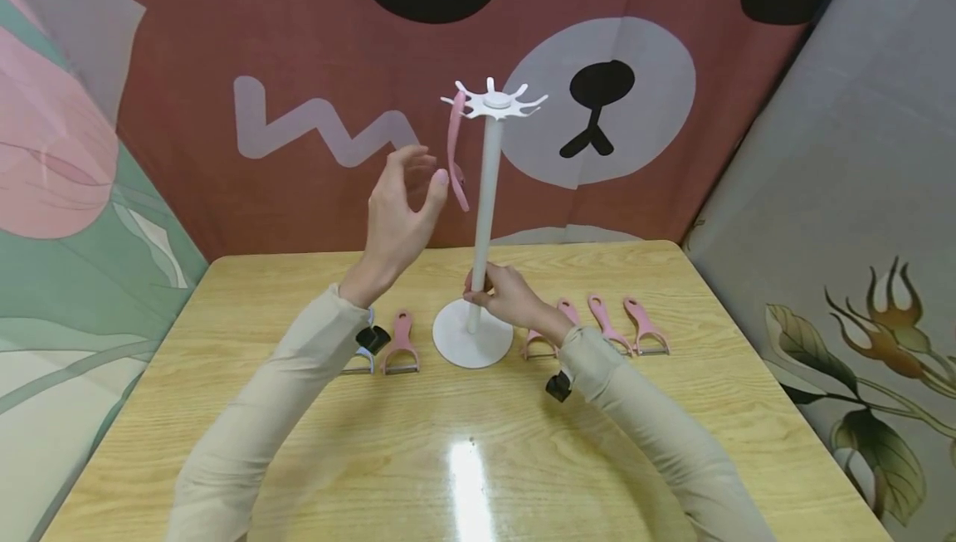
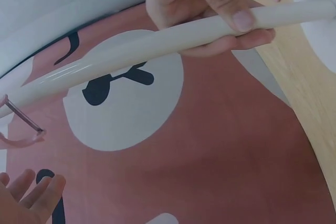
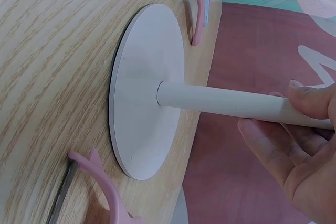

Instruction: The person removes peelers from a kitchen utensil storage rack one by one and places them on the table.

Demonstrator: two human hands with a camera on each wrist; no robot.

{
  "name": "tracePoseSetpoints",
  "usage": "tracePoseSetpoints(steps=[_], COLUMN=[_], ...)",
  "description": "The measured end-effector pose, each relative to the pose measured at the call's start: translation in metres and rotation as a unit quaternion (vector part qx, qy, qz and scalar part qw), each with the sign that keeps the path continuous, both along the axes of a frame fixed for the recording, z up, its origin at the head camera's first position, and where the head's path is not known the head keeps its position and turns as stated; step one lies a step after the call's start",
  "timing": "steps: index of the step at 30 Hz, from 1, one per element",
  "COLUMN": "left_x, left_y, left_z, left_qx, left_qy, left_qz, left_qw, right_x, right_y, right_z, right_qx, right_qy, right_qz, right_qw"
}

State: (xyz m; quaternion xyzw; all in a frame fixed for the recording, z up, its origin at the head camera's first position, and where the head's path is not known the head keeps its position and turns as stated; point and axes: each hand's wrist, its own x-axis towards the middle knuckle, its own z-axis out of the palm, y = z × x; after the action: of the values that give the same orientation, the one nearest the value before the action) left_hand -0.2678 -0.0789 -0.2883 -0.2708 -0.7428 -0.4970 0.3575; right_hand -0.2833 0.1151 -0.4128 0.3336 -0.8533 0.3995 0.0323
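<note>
A white stand (image 1: 487, 193) rises from a round base (image 3: 149, 51), with a ring of hooks (image 1: 496, 100) at its top. One pink peeler (image 1: 455, 152) hangs from a hook on the left side, its blade end downward. Just left of that peeler my left hand (image 1: 403, 210) is raised, thumb and fingers apart, holding nothing. In the left wrist view the left hand's fingers (image 2: 44, 195) show below the hanging peeler (image 2: 23, 140). My right hand (image 1: 511, 297) grips the pole low down, thumb and fingers around it, also seen in the right wrist view.
On the wooden table (image 1: 448, 434), a pink peeler (image 1: 402, 343) and a partly hidden blue peeler (image 1: 364, 358) lie left of the base. Several pink peelers (image 1: 646, 328) lie to its right, some behind my right wrist. A patterned cloth (image 1: 314, 44) hangs behind the table.
</note>
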Motion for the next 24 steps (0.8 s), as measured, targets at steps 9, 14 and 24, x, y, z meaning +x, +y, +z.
tracePoseSetpoints(steps=[9, 14, 24], left_x=[-0.001, -0.003, -0.003], left_y=[0.009, 0.013, 0.014], left_z=[0.007, 0.007, 0.009], left_qx=[-0.009, 0.011, 0.029], left_qy=[0.029, 0.047, 0.098], left_qz=[-0.049, -0.063, -0.063], left_qw=[0.9983, 0.9968, 0.9928], right_x=[-0.001, -0.002, -0.001], right_y=[0.0, 0.0, 0.0], right_z=[-0.002, -0.005, -0.003], right_qx=[-0.006, -0.004, -0.005], right_qy=[0.01, 0.011, 0.01], right_qz=[0.001, -0.001, 0.002], right_qw=[0.9999, 0.9999, 0.9999])
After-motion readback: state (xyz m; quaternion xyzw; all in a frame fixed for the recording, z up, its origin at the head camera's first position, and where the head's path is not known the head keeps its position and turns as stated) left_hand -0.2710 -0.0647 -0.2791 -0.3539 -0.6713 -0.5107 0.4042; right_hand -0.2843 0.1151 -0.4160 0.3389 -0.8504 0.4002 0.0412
